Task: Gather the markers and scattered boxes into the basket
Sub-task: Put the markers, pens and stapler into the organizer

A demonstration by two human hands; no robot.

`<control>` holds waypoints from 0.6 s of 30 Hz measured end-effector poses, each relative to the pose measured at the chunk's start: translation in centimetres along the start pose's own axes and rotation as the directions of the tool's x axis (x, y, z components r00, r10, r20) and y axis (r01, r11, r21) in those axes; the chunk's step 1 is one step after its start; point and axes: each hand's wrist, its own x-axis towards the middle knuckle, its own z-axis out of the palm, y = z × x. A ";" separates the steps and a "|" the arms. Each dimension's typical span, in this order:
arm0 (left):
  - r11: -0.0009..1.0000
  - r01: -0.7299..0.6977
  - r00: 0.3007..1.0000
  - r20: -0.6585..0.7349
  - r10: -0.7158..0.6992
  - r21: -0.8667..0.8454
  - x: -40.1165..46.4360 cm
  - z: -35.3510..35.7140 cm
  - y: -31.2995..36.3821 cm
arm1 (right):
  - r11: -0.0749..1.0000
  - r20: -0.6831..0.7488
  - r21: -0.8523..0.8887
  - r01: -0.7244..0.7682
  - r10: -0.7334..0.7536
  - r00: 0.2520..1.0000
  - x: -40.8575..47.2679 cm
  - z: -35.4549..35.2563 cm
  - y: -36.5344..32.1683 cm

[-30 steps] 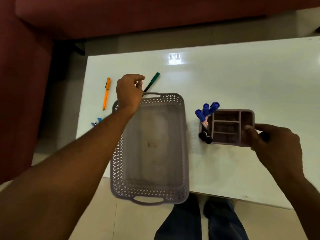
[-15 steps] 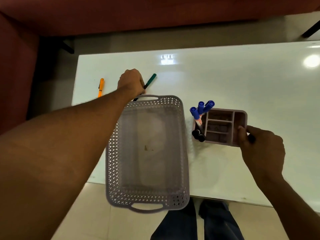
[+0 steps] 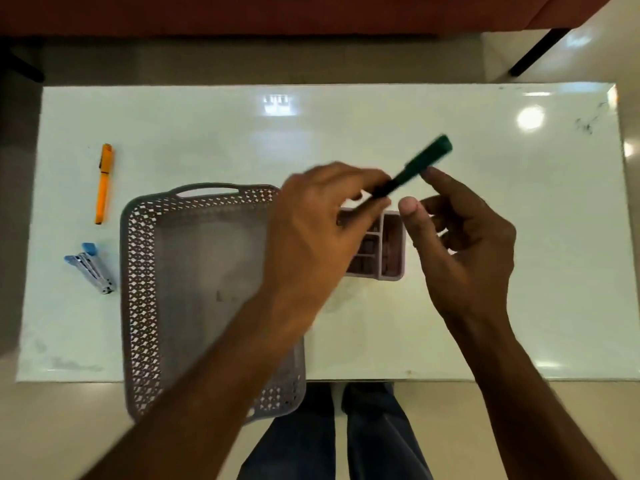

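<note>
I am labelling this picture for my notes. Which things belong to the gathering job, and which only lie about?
Job:
- green marker, held by the left hand
- orange marker
- compartment box
- basket
- right hand, holding nothing

Lying about:
- stapler
- table

I note the basket (image 3: 194, 289) on the table (image 3: 519, 271), left of centre, its near end overhanging the table's near edge. A divided box (image 3: 391, 247) sits just right of it. Left of the basket lie a pen (image 3: 104, 183), farther back, and a stapler (image 3: 90, 268), nearer. Both hands (image 3: 311, 230) (image 3: 464, 237) hang above the box, a marker (image 3: 412, 168) between them
</note>
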 end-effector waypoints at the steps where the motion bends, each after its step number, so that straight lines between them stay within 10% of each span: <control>1: 1.000 -0.022 0.999 0.026 0.021 0.020 -0.9 0.9 0.3 | 0.998 0.032 0.031 0.056 -0.057 0.998 0.0 -0.2 -0.7; 8: 0.997 0.077 0.987 0.138 -0.081 0.030 -2.8 0.3 -2.2 | 0.987 -0.081 -0.104 0.120 -0.129 0.988 0.0 -1.9 0.9; 13: 0.972 0.141 0.760 0.609 -0.227 0.186 -1.9 -2.2 -7.6 | 0.978 -0.031 -0.208 0.022 -0.029 0.999 0.4 -1.3 4.7; 18: 0.975 0.049 0.734 0.654 -0.183 0.218 -1.1 -1.6 -8.9 | 0.941 0.068 -0.337 0.025 -0.002 0.998 0.1 1.3 7.4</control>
